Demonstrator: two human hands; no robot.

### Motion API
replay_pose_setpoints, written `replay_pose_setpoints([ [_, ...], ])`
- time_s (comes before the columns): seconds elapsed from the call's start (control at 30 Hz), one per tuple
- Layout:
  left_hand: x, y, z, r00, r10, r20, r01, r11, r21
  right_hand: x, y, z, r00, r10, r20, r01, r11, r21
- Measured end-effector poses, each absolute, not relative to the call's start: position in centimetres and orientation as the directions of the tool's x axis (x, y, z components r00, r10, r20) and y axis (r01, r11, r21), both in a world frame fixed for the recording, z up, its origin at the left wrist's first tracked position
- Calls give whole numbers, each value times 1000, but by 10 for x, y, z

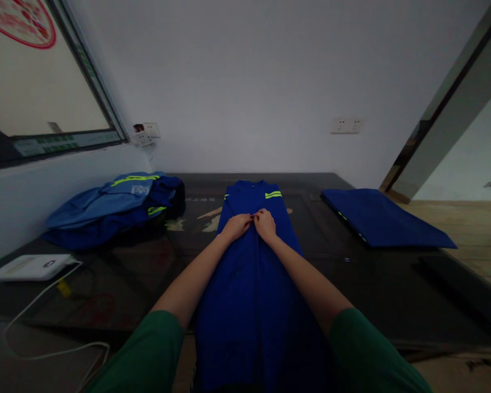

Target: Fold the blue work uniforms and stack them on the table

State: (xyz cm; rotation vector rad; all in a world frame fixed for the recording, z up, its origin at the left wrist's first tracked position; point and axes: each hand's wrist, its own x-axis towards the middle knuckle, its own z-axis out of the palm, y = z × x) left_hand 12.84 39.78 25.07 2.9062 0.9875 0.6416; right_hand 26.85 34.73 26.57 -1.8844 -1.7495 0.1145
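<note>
While the head camera is looking down along both forearms, a long blue garment is lying lengthwise on the dark bench, running from the near edge toward the wall, with 2 neon-yellow stripes showing near its far end. The left hand and the right hand are resting side by side on the garment's upper middle, touching each other at the fingertips. Each grip is looking closed to a pinch, with the fingers curled down onto the fabric along the centre line; how much cloth each is holding is too small to tell. Green sleeves are covering both upper arms at the bottom of the view.

To the left, a heap of blue clothing with yellow stripes is sitting on the bench near the wall, well apart from the hands. Nearer on that side, a flat white device is lying on the bench with a white cable trailing from it toward the near edge. To the right, 1 folded blue garment is lying flat on the bench, also well apart from the hands. On the far wall, a wall socket is showing, and a framed board is hanging at the upper left.
</note>
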Motion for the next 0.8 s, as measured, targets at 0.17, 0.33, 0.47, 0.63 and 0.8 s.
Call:
replay_pose_setpoints([
  [0.17,126,388,252,674,633,381,589,-772,241,273,346,256,-4,969,249,914,104,-392],
  [0.33,131,381,251,573,764,295,689,-645,331,276,343,251,-56,981,188,930,120,-347],
  [0.47,130,376,248,608,779,155,742,-626,238,275,336,251,-101,979,177,945,150,-292],
  [0.63,124,369,248,632,763,131,747,-646,158,273,330,251,-128,979,159,955,165,-245],
  [0.8,122,362,254,634,765,115,751,-645,142,274,331,251,-125,983,137,963,153,-223],
])
